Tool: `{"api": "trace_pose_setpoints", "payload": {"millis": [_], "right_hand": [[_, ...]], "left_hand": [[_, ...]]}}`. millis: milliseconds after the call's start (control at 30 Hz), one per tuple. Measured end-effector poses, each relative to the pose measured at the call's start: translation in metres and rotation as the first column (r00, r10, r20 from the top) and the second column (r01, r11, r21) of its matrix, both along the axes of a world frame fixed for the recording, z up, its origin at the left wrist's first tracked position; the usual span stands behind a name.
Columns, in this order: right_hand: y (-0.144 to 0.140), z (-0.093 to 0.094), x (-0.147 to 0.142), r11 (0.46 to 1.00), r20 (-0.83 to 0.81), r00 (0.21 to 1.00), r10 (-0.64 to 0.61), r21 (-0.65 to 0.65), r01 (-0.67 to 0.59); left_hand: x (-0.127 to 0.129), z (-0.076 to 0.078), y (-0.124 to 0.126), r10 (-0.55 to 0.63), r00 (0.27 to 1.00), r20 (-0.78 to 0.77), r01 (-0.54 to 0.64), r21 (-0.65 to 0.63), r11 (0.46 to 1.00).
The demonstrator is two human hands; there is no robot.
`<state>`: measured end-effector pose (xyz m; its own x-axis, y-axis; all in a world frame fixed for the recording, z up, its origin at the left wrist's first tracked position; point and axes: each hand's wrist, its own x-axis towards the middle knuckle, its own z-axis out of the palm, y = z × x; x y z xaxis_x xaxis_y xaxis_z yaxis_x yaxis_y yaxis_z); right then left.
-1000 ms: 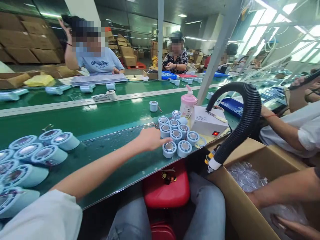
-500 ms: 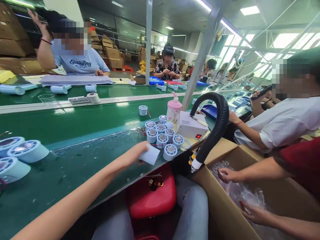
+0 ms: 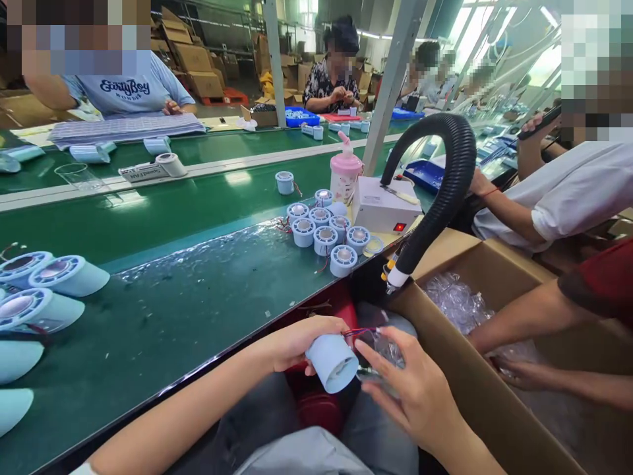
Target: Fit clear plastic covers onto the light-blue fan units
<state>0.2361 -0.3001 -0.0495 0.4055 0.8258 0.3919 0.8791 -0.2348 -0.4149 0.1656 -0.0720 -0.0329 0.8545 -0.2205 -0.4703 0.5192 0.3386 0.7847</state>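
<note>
One pale-blue cylindrical housing (image 3: 330, 364) is grasped in a worker's left hand (image 3: 307, 340) just off the near edge of a green desk (image 3: 212, 284), while the right hand (image 3: 420, 382), beside its wires (image 3: 363, 331), pinches a blurred clear plastic piece (image 3: 390, 349).

Before you runs a long, glossy green counter (image 3: 212, 284), with an upright grey metal post (image 3: 274, 66) and a slanting grey metal post (image 3: 394, 79) along it. Beyond, brown cardboard boxes (image 3: 190, 49) stand piled near a flat orange-red pallet (image 3: 232, 96). Bright, pale window panes (image 3: 457, 28) glow at your upper right.
</note>
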Motion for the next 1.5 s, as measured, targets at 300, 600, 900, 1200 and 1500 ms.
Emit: {"api": "trace_pose_setpoints", "payload": {"millis": [300, 600, 900, 1200, 1500], "right_hand": [[0.03, 0.009, 0.001, 0.98, -0.384, 0.923, -0.035, -0.193, -0.043], [0.023, 0.013, 0.007, 0.995, -0.816, 0.575, -0.064, -0.009, 0.098], [0.021, 0.013, 0.016, 0.945, -0.991, 0.13, 0.026, 0.067, 0.319], [0.005, 0.006, 0.004, 0.994, -0.558, 0.827, 0.065, 0.109, -0.005], [0.004, 0.015, 0.003, 0.997, -0.793, 0.607, 0.062, 0.071, -0.009]], "left_hand": [[-0.018, 0.016, -0.008, -0.281, 0.887, 0.366, -0.107, 0.755, 0.647], [-0.014, -0.019, -0.002, -0.219, 0.773, 0.596, -0.295, 0.643, 0.707], [-0.021, -0.008, -0.01, -0.161, 0.868, 0.47, -0.089, 0.465, 0.881], [-0.029, -0.004, -0.01, -0.047, 0.945, 0.325, -0.037, 0.247, 0.968], [-0.033, 0.008, -0.006, -0.124, 0.857, 0.501, -0.096, 0.392, 0.915]]}}
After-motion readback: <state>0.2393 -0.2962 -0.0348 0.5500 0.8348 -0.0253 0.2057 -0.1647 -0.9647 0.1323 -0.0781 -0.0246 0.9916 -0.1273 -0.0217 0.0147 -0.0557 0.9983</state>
